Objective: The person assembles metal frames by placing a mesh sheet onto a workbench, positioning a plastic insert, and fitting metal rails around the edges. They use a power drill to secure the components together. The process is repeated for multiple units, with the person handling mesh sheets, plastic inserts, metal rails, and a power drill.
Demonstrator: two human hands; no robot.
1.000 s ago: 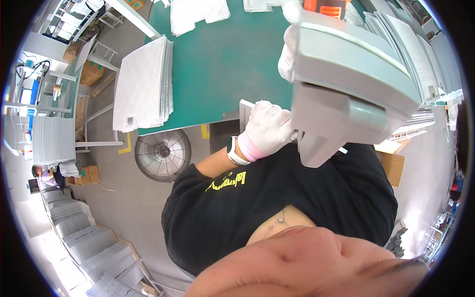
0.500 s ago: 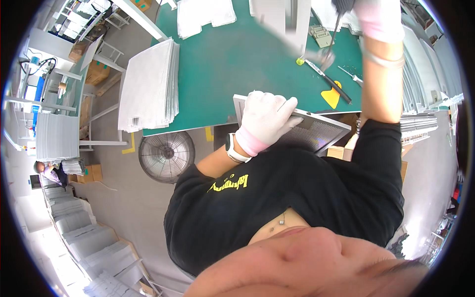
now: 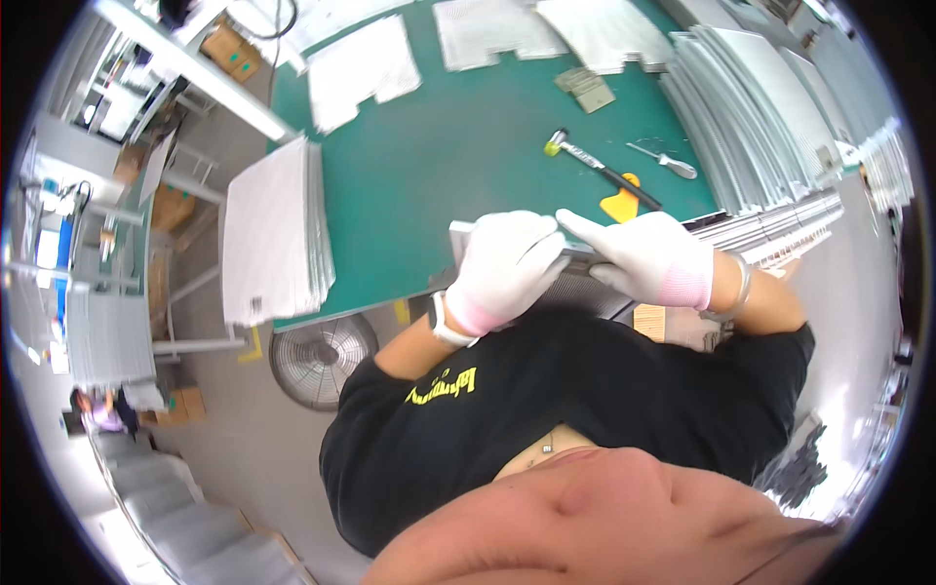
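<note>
A framed mesh panel [image 3: 577, 294] with a light metal rim is tilted against my body at the near edge of the green table. My left hand [image 3: 509, 267], in a white glove with a pink cuff, has its fingers wrapped over the left part of the rim. My right hand [image 3: 651, 257], gloved alike, grips the rim further right, its index finger stretched along the edge and its thumb lower. Both hands are close together and cover much of the panel. Beyond them lie a mallet [image 3: 603, 168] with a yellow-green head and a yellow scraper [image 3: 619, 204].
A screwdriver [image 3: 675, 166] lies right of the mallet on the green table [image 3: 419, 166]. White sheet stacks [image 3: 278, 229] line its left and far sides; grey panels [image 3: 751, 117] stand at right. A floor fan [image 3: 322, 359] is below left. Another person [image 3: 102, 409] is far left.
My right hand has come down from the upper right, where it held a dark-handled tool with a thin shaft, to the panel. The panel is tipped more upright. The view has shifted.
</note>
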